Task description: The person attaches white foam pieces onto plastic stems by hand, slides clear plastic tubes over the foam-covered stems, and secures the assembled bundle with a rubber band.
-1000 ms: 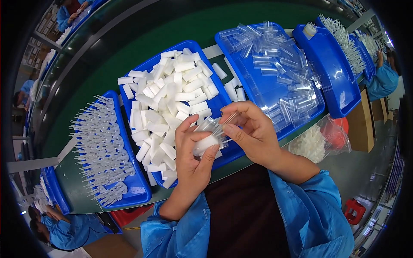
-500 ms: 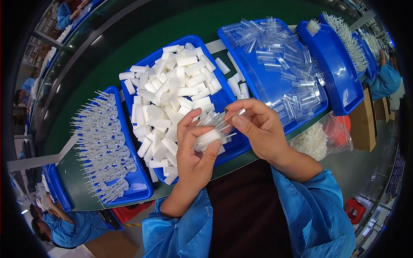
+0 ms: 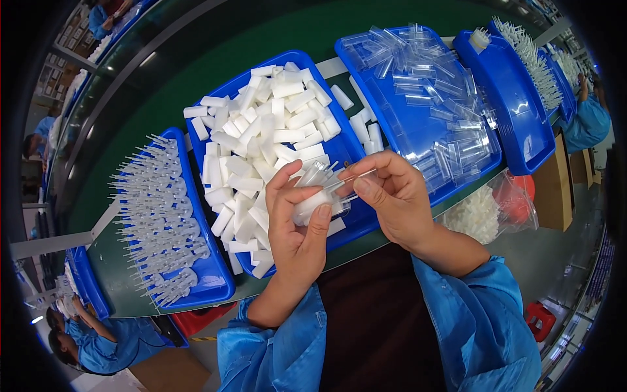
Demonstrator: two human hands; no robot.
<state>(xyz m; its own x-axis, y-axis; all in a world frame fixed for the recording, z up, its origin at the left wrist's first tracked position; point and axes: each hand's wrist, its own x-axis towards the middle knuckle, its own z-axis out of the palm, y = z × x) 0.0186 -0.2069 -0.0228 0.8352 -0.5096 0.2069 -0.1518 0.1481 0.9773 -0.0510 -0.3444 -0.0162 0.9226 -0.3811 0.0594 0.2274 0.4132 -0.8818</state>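
My left hand (image 3: 294,225) is curled closed, thumb and fingers gripping a white piece (image 3: 309,208) with clear plastic (image 3: 319,175) bunched at it. At its three o'clock my right hand (image 3: 400,201) is nearly closed, thumb and fingertips pinching a thin clear strip (image 3: 361,176); whether the strip touches the bunch I cannot tell. From there, white blocks (image 3: 261,147) heap a blue tray (image 3: 359,230) toward ten o'clock, clear sleeves (image 3: 450,159) lie at one, spiky parts (image 3: 160,215) at nine.

Factory assembly line, green bench (image 3: 313,29), blue parts trays (image 3: 506,98), co-workers in blue smocks (image 3: 124,343), perhaps shelved boxes (image 3: 62,68) beyond
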